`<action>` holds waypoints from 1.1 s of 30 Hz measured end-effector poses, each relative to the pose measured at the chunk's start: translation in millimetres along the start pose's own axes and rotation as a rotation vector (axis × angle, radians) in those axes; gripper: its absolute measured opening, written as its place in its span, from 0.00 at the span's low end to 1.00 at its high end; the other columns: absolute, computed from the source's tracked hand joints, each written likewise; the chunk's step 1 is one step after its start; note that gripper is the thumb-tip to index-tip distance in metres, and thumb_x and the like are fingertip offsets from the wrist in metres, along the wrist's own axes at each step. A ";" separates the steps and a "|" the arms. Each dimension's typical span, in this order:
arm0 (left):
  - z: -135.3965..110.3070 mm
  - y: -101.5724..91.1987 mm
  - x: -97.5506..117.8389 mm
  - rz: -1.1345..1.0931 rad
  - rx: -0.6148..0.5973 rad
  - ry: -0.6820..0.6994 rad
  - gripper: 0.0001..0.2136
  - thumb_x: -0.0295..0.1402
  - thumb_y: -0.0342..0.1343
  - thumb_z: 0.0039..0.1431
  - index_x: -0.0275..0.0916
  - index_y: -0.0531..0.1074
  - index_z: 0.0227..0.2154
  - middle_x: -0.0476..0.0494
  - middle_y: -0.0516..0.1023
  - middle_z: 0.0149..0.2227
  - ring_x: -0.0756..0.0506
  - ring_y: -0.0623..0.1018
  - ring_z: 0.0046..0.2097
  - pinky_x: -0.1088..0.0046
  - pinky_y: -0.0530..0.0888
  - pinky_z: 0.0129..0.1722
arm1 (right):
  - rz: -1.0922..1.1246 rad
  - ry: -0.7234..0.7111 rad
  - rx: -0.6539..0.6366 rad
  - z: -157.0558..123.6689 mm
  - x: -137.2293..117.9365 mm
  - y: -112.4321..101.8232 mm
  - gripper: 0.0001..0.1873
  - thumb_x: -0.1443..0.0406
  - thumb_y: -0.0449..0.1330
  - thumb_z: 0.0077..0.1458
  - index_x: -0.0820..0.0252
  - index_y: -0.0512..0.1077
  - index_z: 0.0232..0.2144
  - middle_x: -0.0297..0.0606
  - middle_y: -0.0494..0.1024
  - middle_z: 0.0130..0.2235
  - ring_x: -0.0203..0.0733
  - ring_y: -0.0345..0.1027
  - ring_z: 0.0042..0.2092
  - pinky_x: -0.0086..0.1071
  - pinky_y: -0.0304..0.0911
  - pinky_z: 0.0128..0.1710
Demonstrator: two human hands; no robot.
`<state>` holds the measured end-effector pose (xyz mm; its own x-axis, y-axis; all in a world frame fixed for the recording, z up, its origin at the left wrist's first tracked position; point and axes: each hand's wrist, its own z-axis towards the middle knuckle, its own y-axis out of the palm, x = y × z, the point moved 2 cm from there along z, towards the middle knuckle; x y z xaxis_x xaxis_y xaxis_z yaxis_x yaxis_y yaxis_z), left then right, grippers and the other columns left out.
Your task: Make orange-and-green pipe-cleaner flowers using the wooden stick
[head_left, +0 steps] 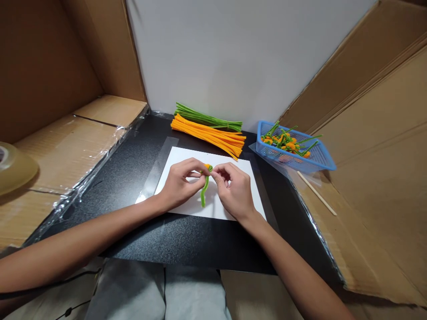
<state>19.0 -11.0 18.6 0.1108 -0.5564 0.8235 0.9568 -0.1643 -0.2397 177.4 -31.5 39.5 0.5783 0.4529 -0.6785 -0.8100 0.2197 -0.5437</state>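
My left hand (182, 182) and my right hand (235, 189) meet over a white sheet (178, 158) on the black table. Together they pinch a small piece made of a green pipe cleaner (204, 193) with an orange tip (207, 167). The green stem hangs down between the hands, bent. Both hands have their fingers closed on it. Behind the sheet lie a bundle of orange pipe cleaners (210, 135) and a bundle of green pipe cleaners (207, 119).
A blue mesh basket (322, 160) at the right holds several finished orange-and-green pieces. A thin wooden stick (316, 194) lies beside it. Cardboard walls stand left and right. A roll of tape (13, 166) rests on the left cardboard.
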 end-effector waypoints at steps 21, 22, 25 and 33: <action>-2.7 0.8 1.6 0.170 -0.041 0.152 0.04 0.25 0.58 0.58 0.38 0.77 0.34 0.46 0.76 0.35 0.50 0.77 0.38 0.75 0.76 0.37 | 0.940 0.883 -0.442 -1.0 18.2 9.9 0.19 0.57 0.71 0.39 0.63 0.69 0.24 0.29 0.62 0.24 0.28 0.51 0.24 0.24 0.44 0.20; -2.0 0.8 0.1 0.134 -0.029 0.092 0.04 0.25 0.57 0.58 0.38 0.76 0.34 0.46 0.76 0.36 0.50 0.77 0.38 0.76 0.77 0.36 | 0.896 0.849 -0.408 -0.8 19.8 10.4 0.18 0.56 0.70 0.42 0.63 0.70 0.24 0.29 0.63 0.24 0.29 0.52 0.24 0.24 0.46 0.21; 0.3 0.7 -7.0 0.020 0.026 -0.104 0.06 0.29 0.59 0.58 0.38 0.73 0.39 0.45 0.77 0.38 0.50 0.78 0.38 0.78 0.77 0.34 | 0.618 0.607 -0.219 1.1 21.5 8.6 0.14 0.56 0.63 0.52 0.61 0.71 0.28 0.33 0.68 0.27 0.33 0.59 0.27 0.26 0.54 0.23; 2.4 1.5 -15.0 -0.133 0.060 -0.228 0.10 0.37 0.60 0.59 0.37 0.68 0.38 0.46 0.75 0.38 0.49 0.79 0.39 0.74 0.78 0.37 | 0.387 0.213 -0.074 -1.5 11.1 8.2 0.12 0.59 0.64 0.54 0.55 0.71 0.40 0.39 0.74 0.44 0.41 0.72 0.42 0.31 0.72 0.34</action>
<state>19.4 -0.9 7.1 0.0342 -0.3341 0.9419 0.9804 -0.1717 -0.0965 177.4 -26.0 26.8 0.2477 0.2994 -0.9214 -0.9659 0.0029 -0.2587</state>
